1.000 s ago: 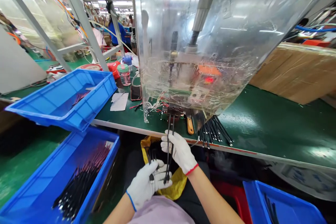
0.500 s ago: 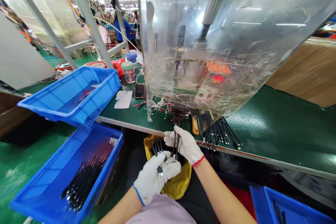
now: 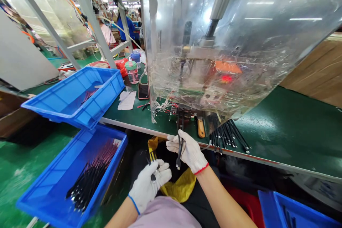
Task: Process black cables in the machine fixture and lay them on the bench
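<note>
My left hand [image 3: 150,183], in a white knit glove with a blue cuff, is closed around a few short black cables [image 3: 153,177] with metal plug ends. Their exact number is hidden by the fingers. In a matching glove with a red cuff, my right hand [image 3: 189,150] grips a black USB cable [image 3: 179,160] whose plug hangs down below the fingers. Its upper part runs toward the machine's fixture [image 3: 184,112] at the table edge. A clear plastic shield [image 3: 240,42] covers the machine above that fixture.
Finished-looking black cables [image 3: 231,133] lie on the green table [image 3: 294,131], beside a wooden handle [image 3: 201,128]. Blue bins [image 3: 107,174] stand at left, one full of cables. A yellow bag [image 3: 184,187] hangs at my lap. Another blue bin [image 3: 307,208] is at lower right.
My left hand has drawn down and left, away from my right hand, with its cables. My right hand stays near the fixture, still holding a cable.
</note>
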A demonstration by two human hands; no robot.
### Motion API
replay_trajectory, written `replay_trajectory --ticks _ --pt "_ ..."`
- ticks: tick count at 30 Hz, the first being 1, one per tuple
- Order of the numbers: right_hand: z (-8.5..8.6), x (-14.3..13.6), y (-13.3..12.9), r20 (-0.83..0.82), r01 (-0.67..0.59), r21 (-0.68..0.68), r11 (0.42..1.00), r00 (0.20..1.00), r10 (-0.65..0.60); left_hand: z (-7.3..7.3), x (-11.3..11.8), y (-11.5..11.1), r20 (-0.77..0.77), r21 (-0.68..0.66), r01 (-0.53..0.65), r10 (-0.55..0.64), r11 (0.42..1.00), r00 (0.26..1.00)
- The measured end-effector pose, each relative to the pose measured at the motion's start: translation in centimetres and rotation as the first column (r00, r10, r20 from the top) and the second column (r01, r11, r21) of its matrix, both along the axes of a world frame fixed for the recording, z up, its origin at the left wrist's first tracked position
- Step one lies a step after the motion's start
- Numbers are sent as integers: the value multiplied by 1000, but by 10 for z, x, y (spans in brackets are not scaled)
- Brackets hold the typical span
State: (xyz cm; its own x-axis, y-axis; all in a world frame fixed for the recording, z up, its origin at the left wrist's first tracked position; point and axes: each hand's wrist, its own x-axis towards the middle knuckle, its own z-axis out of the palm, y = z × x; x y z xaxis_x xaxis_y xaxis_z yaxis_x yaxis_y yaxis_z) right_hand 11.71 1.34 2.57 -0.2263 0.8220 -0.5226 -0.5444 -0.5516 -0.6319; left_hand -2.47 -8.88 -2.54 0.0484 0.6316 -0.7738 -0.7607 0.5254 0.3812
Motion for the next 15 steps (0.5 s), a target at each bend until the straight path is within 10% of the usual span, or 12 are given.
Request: replay_trajectory --ticks 10,15 --pt "-5 -1 5 221 -87 204 975 974 41 13 -4 18 207 230 58 -107 971 972" --pt "-19 1 -34 669 -388 223 894 728 149 21 -1 11 160 282 158 -209 946 965"
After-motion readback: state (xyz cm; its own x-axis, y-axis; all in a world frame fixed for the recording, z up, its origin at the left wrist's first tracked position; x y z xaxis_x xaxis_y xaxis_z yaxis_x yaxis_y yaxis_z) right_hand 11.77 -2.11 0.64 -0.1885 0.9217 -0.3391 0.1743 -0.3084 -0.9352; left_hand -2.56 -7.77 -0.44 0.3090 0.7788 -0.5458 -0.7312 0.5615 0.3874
